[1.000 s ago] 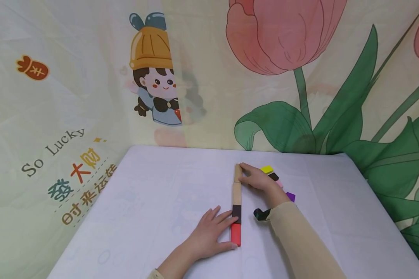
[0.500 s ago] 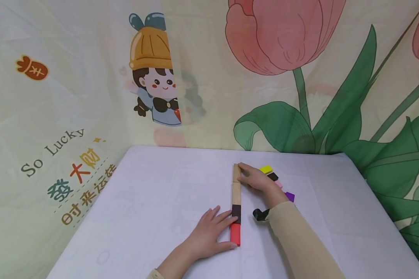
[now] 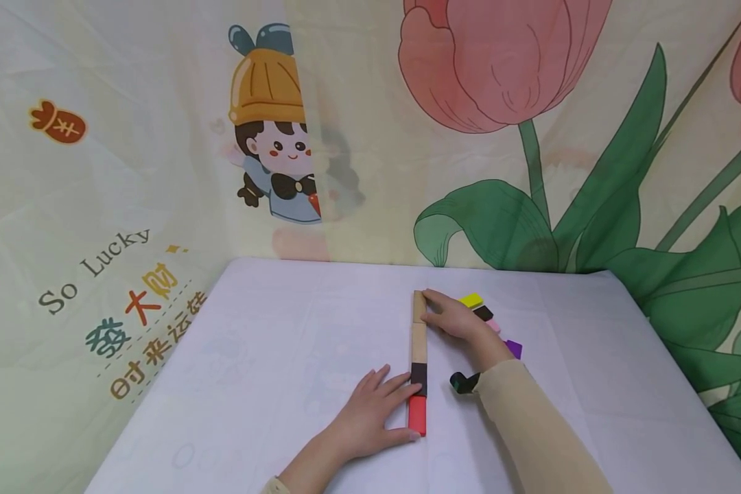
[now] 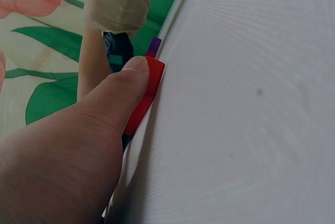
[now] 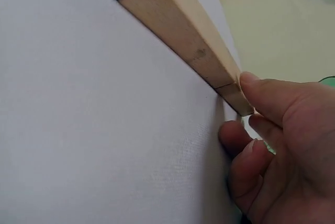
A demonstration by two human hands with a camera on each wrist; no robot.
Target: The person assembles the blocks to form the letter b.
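A straight row of blocks lies on the white table: two plain wooden blocks at the far end, then a black block, then a red block nearest me. My left hand lies flat on the table, its thumb pressed against the left side of the red block and its fingers against the black one. My right hand rests beside the row's far end. Its index fingertip touches the last wooden block, and the other fingers curl loosely beside it.
Loose blocks lie right of the row, behind my right hand: yellow, black, pink and purple. A black wrist strap sits at my right sleeve. Printed cloth walls stand behind and to both sides.
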